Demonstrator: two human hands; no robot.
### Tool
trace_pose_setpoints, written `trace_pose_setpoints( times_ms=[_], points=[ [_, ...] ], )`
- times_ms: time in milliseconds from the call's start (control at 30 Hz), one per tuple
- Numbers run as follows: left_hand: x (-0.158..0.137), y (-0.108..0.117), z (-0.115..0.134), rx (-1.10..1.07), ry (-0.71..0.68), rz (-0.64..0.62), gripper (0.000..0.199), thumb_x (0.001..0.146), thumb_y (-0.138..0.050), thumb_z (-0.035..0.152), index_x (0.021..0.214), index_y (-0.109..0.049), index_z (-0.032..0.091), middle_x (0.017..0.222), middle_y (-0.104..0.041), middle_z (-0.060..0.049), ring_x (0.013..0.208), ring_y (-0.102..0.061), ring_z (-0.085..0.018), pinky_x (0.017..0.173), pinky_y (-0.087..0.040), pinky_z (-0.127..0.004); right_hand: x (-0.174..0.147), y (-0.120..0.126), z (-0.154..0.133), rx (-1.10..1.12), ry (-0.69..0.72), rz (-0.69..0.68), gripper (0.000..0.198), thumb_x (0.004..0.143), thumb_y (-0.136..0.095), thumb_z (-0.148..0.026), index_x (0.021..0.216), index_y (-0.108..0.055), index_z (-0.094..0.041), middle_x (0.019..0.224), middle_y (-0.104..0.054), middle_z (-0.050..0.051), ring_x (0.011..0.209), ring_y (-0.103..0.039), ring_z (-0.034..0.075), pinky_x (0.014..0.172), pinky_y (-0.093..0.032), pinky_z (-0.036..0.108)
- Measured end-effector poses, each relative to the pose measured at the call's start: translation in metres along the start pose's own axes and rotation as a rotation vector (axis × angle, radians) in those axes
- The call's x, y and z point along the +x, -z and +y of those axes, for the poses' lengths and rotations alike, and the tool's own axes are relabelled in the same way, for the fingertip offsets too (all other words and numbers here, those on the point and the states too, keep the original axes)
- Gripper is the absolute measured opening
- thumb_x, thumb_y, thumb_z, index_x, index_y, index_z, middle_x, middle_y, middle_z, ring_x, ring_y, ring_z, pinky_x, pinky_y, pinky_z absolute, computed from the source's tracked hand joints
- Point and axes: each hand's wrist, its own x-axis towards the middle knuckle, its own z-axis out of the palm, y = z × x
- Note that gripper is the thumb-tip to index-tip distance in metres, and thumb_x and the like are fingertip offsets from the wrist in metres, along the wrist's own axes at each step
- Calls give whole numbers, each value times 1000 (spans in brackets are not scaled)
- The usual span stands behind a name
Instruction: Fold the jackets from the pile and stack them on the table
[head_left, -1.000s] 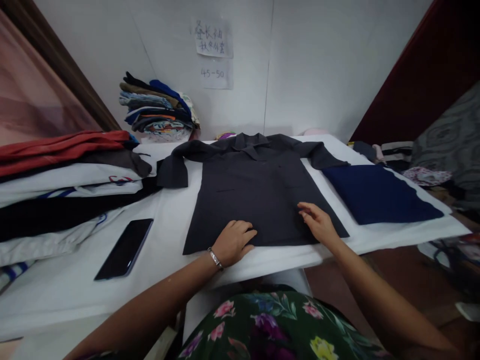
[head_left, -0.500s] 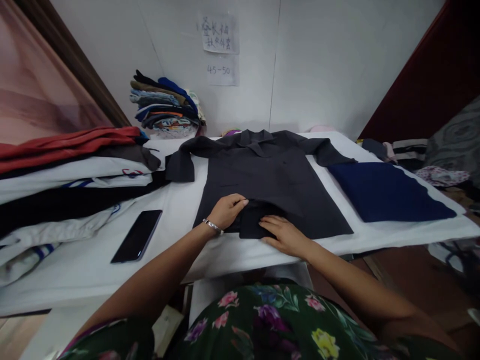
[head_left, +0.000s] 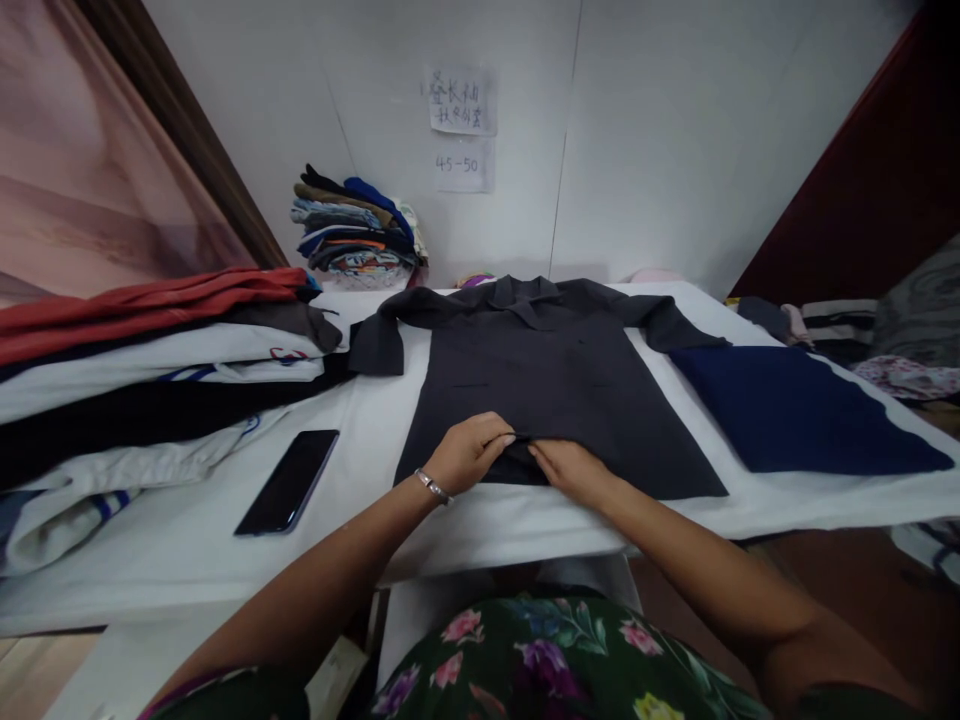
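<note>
The left hand [head_left: 472, 455] pinches the lifted hem of the dark jacket [head_left: 544, 385] at frame centre; the right hand [head_left: 574, 470], lower half a second ago, now meets that edge beside it, its grip unclear. The tablecloth's [head_left: 356, 480] front edge runs just below. Bare cloth separates jacket and phone [head_left: 289, 483]; a navy garment [head_left: 810, 410], right, touches a sleeve.

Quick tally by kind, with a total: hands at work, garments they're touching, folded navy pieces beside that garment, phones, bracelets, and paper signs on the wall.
Hands: 2, left hand and right hand
Dark grey garment: 1
Folded navy piece: 1
Phone: 1
Bracelet: 1
Paper signs: 2, upper sign and lower sign
Total: 8
</note>
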Motion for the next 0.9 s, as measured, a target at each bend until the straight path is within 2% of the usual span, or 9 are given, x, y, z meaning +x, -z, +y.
trace_pose_setpoints(
  times_ms=[67, 133, 200, 267, 367, 500, 600, 733, 900],
  points=[
    [-3, 1, 1, 108, -74, 8, 25, 95, -40, 26, 94, -64, 18, 92, -65, -5, 88, -59, -14, 80, -45, -27, 3, 2, 3, -186, 42, 126, 31, 96, -40, -22, 100, -70, -17, 86, -74, 7, 74, -68, 16, 69, -52, 23],
    [-6, -2, 0, 225, -154, -22, 25, 95, -40, 25, 95, -64, 18, 98, -66, -6, 93, -59, -16, 84, -46, -31, 4, 0, 3, -433, 227, 193, 36, 95, -39, -21, 87, -74, -17, 71, -74, 4, 60, -66, 14, 57, -51, 19],
    [-11, -10, -3, 299, -236, -94, 22, 94, -42, 23, 92, -63, 18, 103, -67, -6, 99, -59, -17, 88, -45, -34, 1, -7, 0, -628, 445, 197, 46, 96, -34, -22, 75, -74, -13, 58, -70, 0, 47, -60, 12, 48, -48, 17],
    [-19, -20, -7, 317, -285, -161, 18, 92, -45, 21, 90, -62, 17, 109, -66, -6, 103, -59, -17, 94, -44, -35, -7, -15, -4, -635, 535, 144, 52, 97, -30, -25, 68, -73, -14, 54, -69, -3, 42, -58, 10, 43, -45, 15],
    [-31, -33, -10, 325, -259, -193, 13, 89, -52, 24, 96, -61, 17, 117, -64, -7, 109, -58, -18, 99, -43, -39, -24, -24, -6, -274, 318, -107, 41, 97, -39, -35, 88, -75, -19, 63, -73, -3, 48, -64, 10, 44, -44, 15],
    [-40, -41, -3, 373, -203, -192, 40, 84, -56, 21, 123, -52, 17, 125, -60, -9, 114, -55, -23, 98, -44, -43, -40, -28, 3, -39, 0, -315, 33, 93, -42, -32, 111, -69, -22, 87, -76, 7, 70, -72, 24, 59, -52, 27],
    [-37, -43, 3, 397, -186, -150, 42, 86, -47, 13, 127, -51, 16, 126, -60, -9, 115, -56, -22, 99, -44, -40, -37, -23, 10, -82, -85, -324, 36, 88, -39, -17, 107, -69, -20, 90, -74, 12, 77, -71, 28, 66, -53, 32],
    [-33, -45, -1, 430, -141, -96, 41, 89, -39, 10, 127, -54, 15, 131, -59, -8, 120, -54, -21, 104, -42, -38, -29, -16, 12, -27, -104, -183, 35, 91, -38, -27, 109, -68, -23, 102, -73, 10, 92, -69, 27, 77, -52, 33],
    [-42, -58, -21, 507, -152, -253, 45, 89, -40, 12, 132, -53, 19, 136, -56, -5, 127, -49, -23, 108, -39, -41, -40, -25, 7, 7, -164, -383, 36, 91, -42, -49, 90, -71, -28, 85, -75, 5, 76, -72, 26, 63, -53, 32]
  ],
)
